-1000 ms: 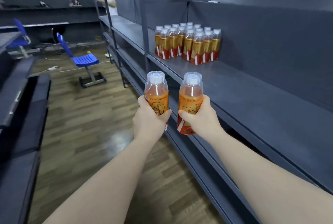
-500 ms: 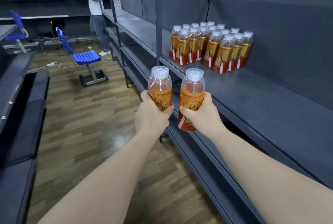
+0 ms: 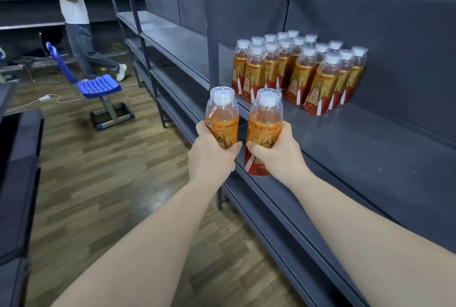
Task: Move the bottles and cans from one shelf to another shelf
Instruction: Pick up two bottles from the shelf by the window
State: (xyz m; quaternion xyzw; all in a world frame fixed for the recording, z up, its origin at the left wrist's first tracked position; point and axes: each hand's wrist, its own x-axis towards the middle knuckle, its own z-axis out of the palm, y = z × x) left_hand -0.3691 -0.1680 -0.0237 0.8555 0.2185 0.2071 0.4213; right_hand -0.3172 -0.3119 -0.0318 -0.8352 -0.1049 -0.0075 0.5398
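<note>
Left hand point(image 3: 212, 156): raised at mid-frame, back of the hand toward the camera, forearm extended from the lower left.
Left grip: fingers and thumb curled round the lower half of the left bottle point(image 3: 222, 119), thumb tip across the label.
Right hand point(image 3: 278, 153): level with the left, forearm extended from the lower right, over the front edge of the shelf.
Right grip: wrapped round the middle of the right bottle point(image 3: 265, 124); its red base shows below the hand.
Held bottles: both upright, side by side, close but whether touching cannot be told; orange drink, clear over-caps, gold-and-red labels. Both are in the air, in front of the shelf edge.
Shelf stock: a cluster of bottles point(image 3: 296, 72) of the same kind stands in tight rows against the back panel, beyond the held pair.
Shelf point(image 3: 370, 158): dark grey metal, running along the right side; lower shelves point(image 3: 271, 208) below it.
Floor point(image 3: 98, 183): wood-pattern planks.
Room: blue chair point(image 3: 98, 87) in the aisle, a white cable point(image 3: 45, 97) on the floor near it, a person point(image 3: 74, 15) in a white top standing at the far end, and a dark unit point(image 3: 19, 171) along the left edge.
</note>
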